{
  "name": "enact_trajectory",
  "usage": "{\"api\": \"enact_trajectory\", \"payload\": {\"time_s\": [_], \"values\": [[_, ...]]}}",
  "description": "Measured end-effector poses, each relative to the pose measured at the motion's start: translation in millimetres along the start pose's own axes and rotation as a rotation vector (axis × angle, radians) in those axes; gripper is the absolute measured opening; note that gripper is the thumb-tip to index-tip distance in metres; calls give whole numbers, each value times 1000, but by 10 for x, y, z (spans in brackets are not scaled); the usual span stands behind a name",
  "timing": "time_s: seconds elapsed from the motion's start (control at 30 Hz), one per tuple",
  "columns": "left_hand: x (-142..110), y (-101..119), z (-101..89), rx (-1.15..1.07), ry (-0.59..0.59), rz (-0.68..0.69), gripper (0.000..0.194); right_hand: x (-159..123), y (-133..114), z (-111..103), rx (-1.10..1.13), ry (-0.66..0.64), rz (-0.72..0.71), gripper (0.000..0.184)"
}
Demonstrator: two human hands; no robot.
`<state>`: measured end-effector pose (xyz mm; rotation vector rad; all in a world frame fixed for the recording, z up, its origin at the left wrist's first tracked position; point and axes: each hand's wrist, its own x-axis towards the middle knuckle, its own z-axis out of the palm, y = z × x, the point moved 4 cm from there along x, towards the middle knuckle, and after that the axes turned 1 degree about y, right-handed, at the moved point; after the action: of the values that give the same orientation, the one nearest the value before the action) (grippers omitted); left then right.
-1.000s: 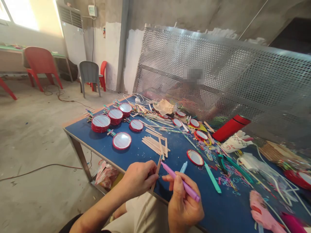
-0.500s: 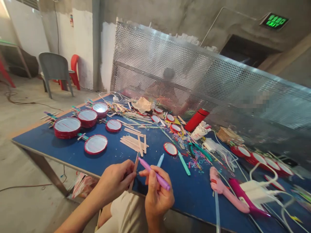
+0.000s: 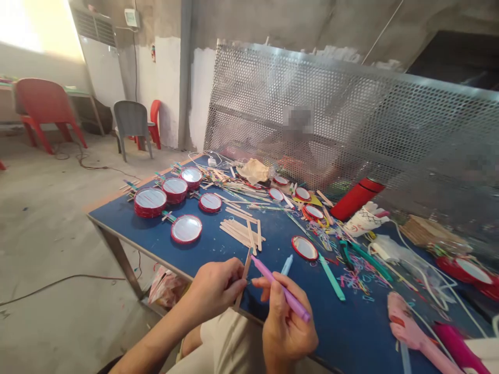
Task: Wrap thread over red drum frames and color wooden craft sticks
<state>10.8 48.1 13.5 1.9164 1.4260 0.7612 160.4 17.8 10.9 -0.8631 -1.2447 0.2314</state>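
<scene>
1. Gripping a slim wooden stick [image 3: 247,263] between thumb and fingers, a person's left hand [image 3: 222,283] works at the near edge of a blue-topped table [image 3: 212,249]. The stick tilts upward, its upper end clear of the fingers.

2. The right hand [image 3: 289,323] grasps a purple marker [image 3: 289,294] like a pen, its tip pointing at the stick's upper end. Tip and wood are very close; whether they touch cannot be told.

3. Just beyond the right hand lies a light blue marker [image 3: 287,265], partly hidden by the fingers. A mint green marker [image 3: 332,278] rests farther right, one end near a round red-rimmed mirror [image 3: 304,248].

4. Ahead of the left hand, a batch of plain wooden sticks [image 3: 237,232] is spread flat on the table, two lying at an angle to the rest.

5. At left, red-rimmed discs with stick handles stand in stacks [image 3: 150,203], with a single disc [image 3: 186,229] lying nearer the person.

6. Across the right side sit a tilted red flask [image 3: 356,200], a patterned cup [image 3: 362,221], green-handled pliers [image 3: 366,261] and a pink tool [image 3: 405,324].

7. Behind the table rises a perforated metal screen [image 3: 331,104], another person [image 3: 298,150] dimly visible through it.
</scene>
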Motion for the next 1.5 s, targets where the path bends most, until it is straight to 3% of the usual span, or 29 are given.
{"api": "enact_trajectory", "payload": {"time_s": [0.47,0.67,1.1,1.23,1.4,1.5], "values": [[-7,4,8,20,1,7,10,-7,6,-8,-82,-40,-22,10],[-7,12,2,29,6,12,7,-54,41,-46,-22,36,48,10],[0,6,-3,20,4,9,10,-40,53,-41,-47,-23,29,9],[-5,3,1,16,14,20,9,-35,42,-23,-50,0,41,10],[-7,8,-11,-9,18,11,8,-21,19,-37,-90,119,77,12],[-4,13,-18,-6,17,11,8,-34,21,-38,-41,65,53,10]]}}
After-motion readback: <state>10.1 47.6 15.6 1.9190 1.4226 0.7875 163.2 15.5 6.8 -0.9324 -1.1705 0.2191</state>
